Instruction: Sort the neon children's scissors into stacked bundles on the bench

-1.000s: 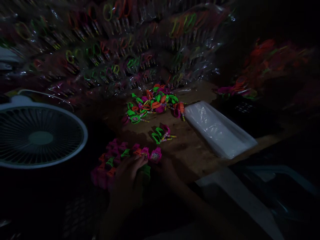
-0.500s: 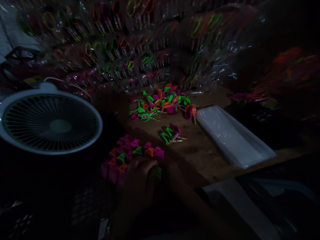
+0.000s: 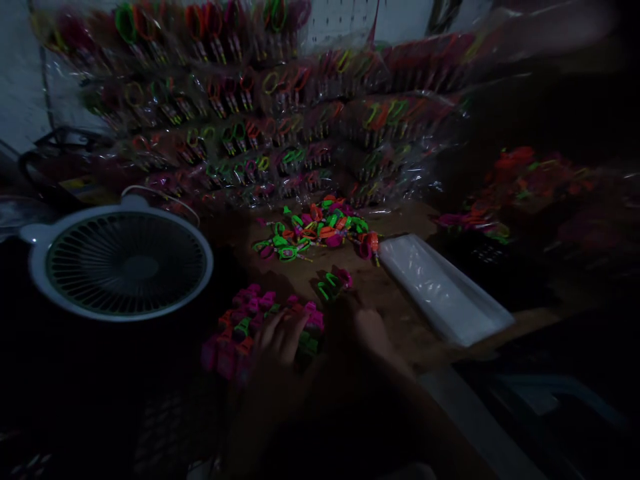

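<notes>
Watch-shaped toys (image 3: 243,327), too many to count, form one block near left in the head view; the left hand (image 3: 277,347) lies over its right end, grip unclear. The right hand (image 3: 373,330), its grasp hidden in darkness, is near three looped bands (image 3: 331,279), two green, one magenta. One fan (image 3: 143,267) is at left.

At the left of my feed I see a round, pale-rimmed fan (image 3: 135,267), a thin cord (image 3: 173,195) curving behind it, and a pale wall (image 3: 17,73) farther back.
</notes>
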A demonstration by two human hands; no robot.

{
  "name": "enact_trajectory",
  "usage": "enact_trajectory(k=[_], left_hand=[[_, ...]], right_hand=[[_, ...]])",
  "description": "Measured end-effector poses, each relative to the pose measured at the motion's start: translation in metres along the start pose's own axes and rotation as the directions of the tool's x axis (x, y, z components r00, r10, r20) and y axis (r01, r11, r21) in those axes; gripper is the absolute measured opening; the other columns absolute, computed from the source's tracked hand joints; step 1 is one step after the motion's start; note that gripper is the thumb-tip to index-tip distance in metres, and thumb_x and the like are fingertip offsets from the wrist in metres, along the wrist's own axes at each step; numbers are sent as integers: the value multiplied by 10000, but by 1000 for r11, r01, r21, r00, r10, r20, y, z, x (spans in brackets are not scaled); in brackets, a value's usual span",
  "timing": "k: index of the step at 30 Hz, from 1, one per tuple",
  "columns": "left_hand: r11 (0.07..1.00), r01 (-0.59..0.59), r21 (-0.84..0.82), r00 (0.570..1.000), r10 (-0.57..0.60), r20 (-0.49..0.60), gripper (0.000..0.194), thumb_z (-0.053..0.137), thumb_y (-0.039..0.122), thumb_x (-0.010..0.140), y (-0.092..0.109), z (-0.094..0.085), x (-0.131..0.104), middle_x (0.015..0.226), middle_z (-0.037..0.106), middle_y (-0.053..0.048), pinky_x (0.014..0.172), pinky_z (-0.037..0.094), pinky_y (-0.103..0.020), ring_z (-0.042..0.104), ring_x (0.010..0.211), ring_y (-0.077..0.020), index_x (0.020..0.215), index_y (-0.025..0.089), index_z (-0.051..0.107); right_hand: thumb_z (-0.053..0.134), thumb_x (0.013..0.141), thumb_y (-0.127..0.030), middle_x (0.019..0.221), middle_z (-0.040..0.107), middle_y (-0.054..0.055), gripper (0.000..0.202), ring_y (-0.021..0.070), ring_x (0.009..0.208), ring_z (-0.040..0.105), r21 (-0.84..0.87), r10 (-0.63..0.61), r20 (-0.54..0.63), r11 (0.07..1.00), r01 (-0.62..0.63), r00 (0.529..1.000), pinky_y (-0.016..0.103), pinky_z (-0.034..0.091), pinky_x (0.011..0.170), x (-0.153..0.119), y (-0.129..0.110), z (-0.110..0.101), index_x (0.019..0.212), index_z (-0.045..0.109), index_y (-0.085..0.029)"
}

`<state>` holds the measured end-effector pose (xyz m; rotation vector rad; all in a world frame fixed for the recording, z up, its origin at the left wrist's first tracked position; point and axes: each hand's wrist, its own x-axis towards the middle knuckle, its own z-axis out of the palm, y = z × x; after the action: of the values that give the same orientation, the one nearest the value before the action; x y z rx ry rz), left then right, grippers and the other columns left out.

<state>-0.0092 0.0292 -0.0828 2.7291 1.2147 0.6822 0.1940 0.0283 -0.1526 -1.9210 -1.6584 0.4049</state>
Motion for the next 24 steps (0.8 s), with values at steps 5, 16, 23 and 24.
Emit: enact_trajectory(k=[5,16,23,24], left_hand=[[1000,14,13,972,-11,-233,410,556,286,849,1,18,13,1220,589,-80,1003,361,-454,453,1194,-261,1239,177,491],[909,186,-373,916,-298,-268,229,459,163,898,13,2,5,1116,623,-30,968,435,-339,545,1072,-155,1078,203,594],[932,195,-306,926,-278,-257,253,472,146,884,17,4,4,1144,614,-29,1008,404,-341,531,1104,-159,1098,206,591],[935,192,-298,927,-272,-259,256,476,143,881,17,4,4,1142,615,-26,1011,402,-337,530,1105,-159,1099,208,594]], right_hand=[[382,865,-46,1193,564,154,367,237,1065,552,-310,-43,83,948,67,996,292,470,836,18,-1,2,1178,547,-142],[566,755,-399,756,681,63,299,208,709,623,678,142,136,708,-197,980,274,499,621,-40,-13,7,787,646,-112],[563,715,-335,867,706,74,288,235,780,648,688,112,143,703,-180,983,317,522,696,-81,-49,33,893,682,-143],[541,727,-333,867,705,81,290,233,779,648,670,104,104,728,-147,989,315,521,697,-82,-51,35,896,680,-144]])
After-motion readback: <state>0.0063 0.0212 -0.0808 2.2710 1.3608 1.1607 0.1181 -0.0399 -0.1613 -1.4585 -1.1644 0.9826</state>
